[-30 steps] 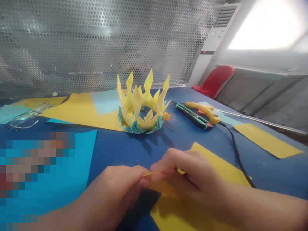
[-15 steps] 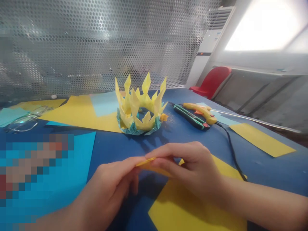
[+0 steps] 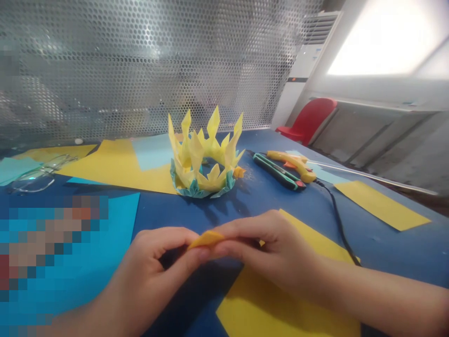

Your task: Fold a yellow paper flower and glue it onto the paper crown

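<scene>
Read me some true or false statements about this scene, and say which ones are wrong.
1. The left hand and right hand both hold a small yellow paper. True.
2. The paper crown stands beyond the hands. True.
3. The crown is all red. False: it is yellow and blue-green.
4. The cutter lies right of the crown in view. True.
5. The right hand grips the cutter. False: the cutter lies on the table.

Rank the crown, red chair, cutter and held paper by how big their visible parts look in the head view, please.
1. Crown
2. Red chair, partly hidden
3. Cutter
4. Held paper, partly covered by fingers
</scene>
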Demonstrator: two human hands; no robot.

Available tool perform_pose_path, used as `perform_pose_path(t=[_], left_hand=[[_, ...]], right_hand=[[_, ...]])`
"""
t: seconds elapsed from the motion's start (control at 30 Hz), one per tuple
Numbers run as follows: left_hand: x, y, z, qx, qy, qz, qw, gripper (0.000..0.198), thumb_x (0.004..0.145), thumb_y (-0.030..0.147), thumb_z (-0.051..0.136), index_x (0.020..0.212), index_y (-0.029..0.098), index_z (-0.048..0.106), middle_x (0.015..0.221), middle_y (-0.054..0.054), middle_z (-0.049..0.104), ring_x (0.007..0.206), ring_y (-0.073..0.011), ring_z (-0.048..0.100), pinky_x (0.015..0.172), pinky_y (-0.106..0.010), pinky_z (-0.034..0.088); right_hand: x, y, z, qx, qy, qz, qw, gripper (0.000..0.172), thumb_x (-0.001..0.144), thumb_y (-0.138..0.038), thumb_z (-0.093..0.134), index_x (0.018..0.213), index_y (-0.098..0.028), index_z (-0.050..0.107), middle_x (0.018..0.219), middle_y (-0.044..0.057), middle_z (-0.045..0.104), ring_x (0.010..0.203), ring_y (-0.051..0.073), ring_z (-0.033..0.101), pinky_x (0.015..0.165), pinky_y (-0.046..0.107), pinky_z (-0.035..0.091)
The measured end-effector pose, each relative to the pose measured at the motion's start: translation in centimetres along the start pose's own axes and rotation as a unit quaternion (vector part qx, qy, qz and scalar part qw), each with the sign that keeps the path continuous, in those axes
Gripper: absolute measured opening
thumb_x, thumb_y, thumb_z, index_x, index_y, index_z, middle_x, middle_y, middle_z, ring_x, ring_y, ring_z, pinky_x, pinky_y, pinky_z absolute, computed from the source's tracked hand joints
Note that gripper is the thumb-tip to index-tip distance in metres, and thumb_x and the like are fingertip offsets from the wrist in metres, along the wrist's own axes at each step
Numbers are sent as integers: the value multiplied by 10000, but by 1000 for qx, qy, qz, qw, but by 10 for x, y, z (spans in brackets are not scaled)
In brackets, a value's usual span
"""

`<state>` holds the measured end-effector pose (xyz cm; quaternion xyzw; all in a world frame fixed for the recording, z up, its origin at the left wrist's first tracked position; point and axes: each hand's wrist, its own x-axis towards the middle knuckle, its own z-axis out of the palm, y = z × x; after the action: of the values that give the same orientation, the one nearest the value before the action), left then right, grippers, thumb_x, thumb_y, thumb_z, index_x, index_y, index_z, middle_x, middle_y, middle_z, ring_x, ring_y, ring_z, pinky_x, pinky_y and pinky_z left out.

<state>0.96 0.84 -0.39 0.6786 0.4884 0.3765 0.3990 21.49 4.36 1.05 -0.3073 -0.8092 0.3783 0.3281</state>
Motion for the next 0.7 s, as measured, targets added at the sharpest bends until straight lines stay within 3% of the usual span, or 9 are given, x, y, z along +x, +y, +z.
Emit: perform_pose_path(t=[0.07,0.17,0.27,0.33,0.57,0.7], left_hand=[[2,1,-1,-45,-11,-35,998,244,890,359,659,706,251,777,596,31,734,561,-122,661,544,-164,492],[6,2,-2,-155,-11,-99,983,216,888,389,670,765,235,757,635,22,767,537,-107,679,507,-142,498],[9,3,-2,-243,6,-133,961,199,870,426,701,845,230,730,673,18,794,537,-99,701,502,-124,507],[10,2,-2,-272,8,-139,952,243,865,462,701,851,221,716,651,8,792,528,-103,705,497,-124,509],[6,-2,0,-254,29,-117,960,301,914,434,630,733,201,691,594,5,758,484,-109,684,459,-131,492],[4,-3,-1,-235,40,-120,964,298,916,408,625,712,198,678,568,24,727,448,-93,644,451,-132,475]], right_hand=[[0,1,0,-54,41,-49,997,215,896,-239,707,1057,-127,794,651,8,734,496,89,595,469,151,481],[0,3,-2,-120,100,-115,981,266,880,-191,721,1135,-125,756,811,34,736,649,102,657,617,156,557],[0,5,-4,-145,101,-154,972,295,890,-113,688,1183,-118,722,1019,83,728,877,124,709,805,164,579],[0,6,-3,-146,89,-178,969,293,900,-72,660,1186,-106,713,1047,93,714,928,121,707,861,152,568],[-3,12,4,-146,63,-207,965,287,921,-93,649,1200,-143,693,1115,87,635,964,110,674,864,153,572],[-3,11,3,-136,59,-198,969,295,916,-81,641,1196,-147,703,1043,72,591,911,112,644,818,178,581]])
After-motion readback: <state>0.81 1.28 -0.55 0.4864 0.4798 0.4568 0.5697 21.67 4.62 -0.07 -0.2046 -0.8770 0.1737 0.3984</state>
